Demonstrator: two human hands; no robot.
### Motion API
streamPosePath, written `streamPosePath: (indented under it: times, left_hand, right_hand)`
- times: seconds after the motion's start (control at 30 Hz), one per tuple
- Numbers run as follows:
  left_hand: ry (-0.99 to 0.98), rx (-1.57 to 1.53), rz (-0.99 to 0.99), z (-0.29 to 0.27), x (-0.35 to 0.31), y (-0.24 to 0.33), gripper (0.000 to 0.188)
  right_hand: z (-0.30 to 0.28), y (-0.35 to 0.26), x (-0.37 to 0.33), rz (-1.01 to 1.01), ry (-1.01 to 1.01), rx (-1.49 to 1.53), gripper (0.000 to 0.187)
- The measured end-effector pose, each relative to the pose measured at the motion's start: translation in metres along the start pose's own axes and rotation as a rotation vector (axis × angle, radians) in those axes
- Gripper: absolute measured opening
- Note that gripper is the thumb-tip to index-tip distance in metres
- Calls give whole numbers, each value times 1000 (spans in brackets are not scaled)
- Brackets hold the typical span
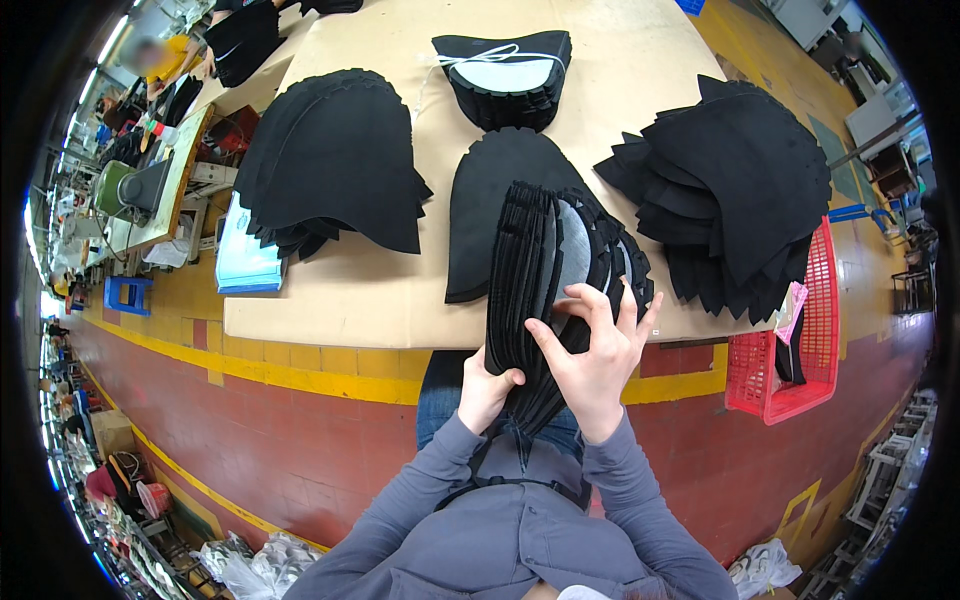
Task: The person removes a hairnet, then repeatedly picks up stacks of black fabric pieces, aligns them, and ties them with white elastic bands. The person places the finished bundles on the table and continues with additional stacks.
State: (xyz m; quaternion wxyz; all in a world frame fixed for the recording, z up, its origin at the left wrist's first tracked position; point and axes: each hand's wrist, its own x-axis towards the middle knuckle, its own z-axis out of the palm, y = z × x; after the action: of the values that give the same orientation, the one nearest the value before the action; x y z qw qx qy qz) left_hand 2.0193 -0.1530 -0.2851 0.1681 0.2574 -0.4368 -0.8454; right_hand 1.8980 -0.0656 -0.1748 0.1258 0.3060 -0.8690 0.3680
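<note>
The left hand (485, 390) gripped the lower end of a black cloth stack (518, 280); the right hand (600, 350), spread, touched its layers by the table (345, 305).

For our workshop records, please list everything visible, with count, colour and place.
Table: one, tan, centre
Held stack: one, black and grey, table's near edge
Flat panels: uncountable, black, under held stack
Loose piles: two, black, table's left and right
Tied bundle: one, black, table's far middle
Blue stack: one, light blue, table's left
Basket: one, red, right of table
Machine: at least one, green-grey, left
Stools: at least one, blue, left
Bags: several, whitish, lower left and right
People: at least two, one in yellow, upper corners
Distant clutter: uncountable, mixed colours, edges
Left hand: one, bare, gripping held stack
Right hand: one, bare, spread on held stack
</note>
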Motion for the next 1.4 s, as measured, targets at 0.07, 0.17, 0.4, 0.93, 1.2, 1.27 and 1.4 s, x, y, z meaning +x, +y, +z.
streamPosePath:
  times: [0.07, 0.17, 0.4, 0.93, 1.2, 1.27, 1.4]
  left_hand:
    - [-4, -14, 1, -1, 1, -1, 82]
    - [-16, -35, 1, -6, 1, -6, 84]
    - [-31, -30, 40, -1, -1, -5, 87]
    - [-60, -81, 67, 5, 0, -2, 91]
    - [-62, 108, 144, 6, 0, 1, 84]
    - [-48, 138, 138, 8, -1, 4, 82]
    - [-40, 146, 110, 6, -1, 4, 80]
  right_hand:
    - [2, 2, -1, 12, 6, 11, 34]
    - [4, 5, -4, 8, 28, 49, 33]
    - [-3, -1, 0, -7, -51, -201, 10]
    - [-7, -1, 2, 4, -17, -107, 14]
    - [-4, 4, 0, -11, -16, -194, 15]
    - [-5, 0, 2, 10, -5, -129, 21]
    - [-5, -3, 3, 22, 0, -140, 31]
